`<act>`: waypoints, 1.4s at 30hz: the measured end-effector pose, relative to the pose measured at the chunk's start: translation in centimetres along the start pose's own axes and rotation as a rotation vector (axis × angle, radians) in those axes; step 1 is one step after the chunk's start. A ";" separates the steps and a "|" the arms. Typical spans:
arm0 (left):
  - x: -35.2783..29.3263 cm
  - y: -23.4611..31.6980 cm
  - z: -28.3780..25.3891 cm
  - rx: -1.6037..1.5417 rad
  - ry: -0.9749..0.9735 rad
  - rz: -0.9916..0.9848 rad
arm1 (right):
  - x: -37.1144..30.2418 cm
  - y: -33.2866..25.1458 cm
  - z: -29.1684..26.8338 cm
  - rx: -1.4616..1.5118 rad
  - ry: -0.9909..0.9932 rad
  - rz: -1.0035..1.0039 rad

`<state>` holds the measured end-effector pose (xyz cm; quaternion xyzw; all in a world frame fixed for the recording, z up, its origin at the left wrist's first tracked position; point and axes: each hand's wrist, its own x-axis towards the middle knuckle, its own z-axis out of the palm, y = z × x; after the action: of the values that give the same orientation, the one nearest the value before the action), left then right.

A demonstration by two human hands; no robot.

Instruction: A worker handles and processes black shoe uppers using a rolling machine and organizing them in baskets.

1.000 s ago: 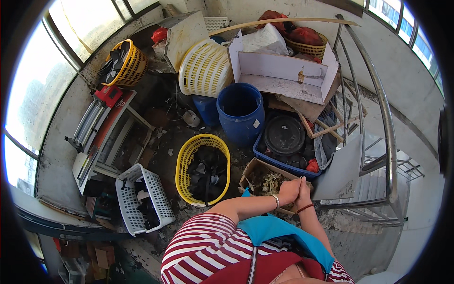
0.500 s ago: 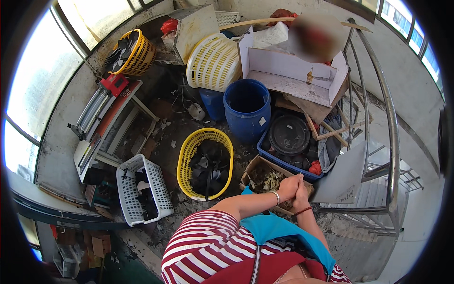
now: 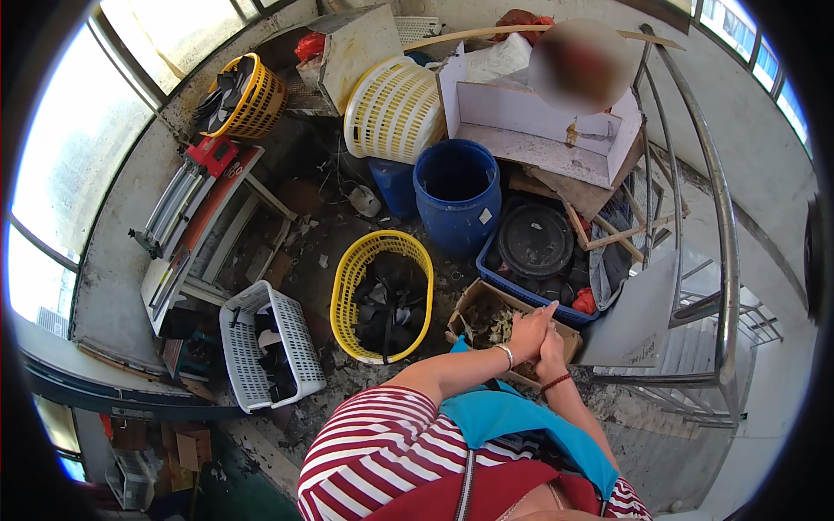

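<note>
Both of my hands are pressed together palm to palm over an open cardboard box [image 3: 469,306]. The fingers of my left hand [image 3: 526,337], with a pale bracelet at the wrist, are stretched forward. My right hand [image 3: 551,354], with a dark red beaded bracelet, lies against it, its fingers also stretched. No object shows in either hand; the space between the palms is hidden. Under the hands, the box holds dry, pale, crumpled scraps [image 3: 501,327]. My forearms cover its near side.
A yellow basket [image 3: 340,291] of black pieces and a white basket [image 3: 304,365] stand to the left. Beyond are a blue barrel [image 3: 456,217] and a blue crate [image 3: 556,310] with a round black lid [image 3: 536,239]. A metal railing [image 3: 723,252] bounds the right side; litter covers the floor.
The hands have slid against each other, with the left fingertips now further forward than the right ones. The view has shifted slightly.
</note>
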<state>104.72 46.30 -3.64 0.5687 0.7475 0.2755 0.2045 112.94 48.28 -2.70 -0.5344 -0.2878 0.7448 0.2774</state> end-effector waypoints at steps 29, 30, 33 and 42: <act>-0.1 1.8 0.6 -0.671 -0.018 0.063 | 3.4 1.6 -2.9 0.312 -0.230 0.041; -0.1 1.6 1.0 -0.660 0.011 0.066 | 3.3 1.7 -2.9 0.314 -0.243 0.042; -0.7 2.3 0.8 -0.705 -0.001 -0.019 | 2.8 2.1 -3.9 0.350 -0.247 0.038; 0.1 2.3 0.9 -1.023 0.045 -0.059 | -4.0 -1.7 0.6 -0.030 0.004 -0.550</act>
<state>106.96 46.97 -2.81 0.3683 0.5370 0.6125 0.4482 113.66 46.45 1.26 -0.4418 -0.4323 0.6361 0.4619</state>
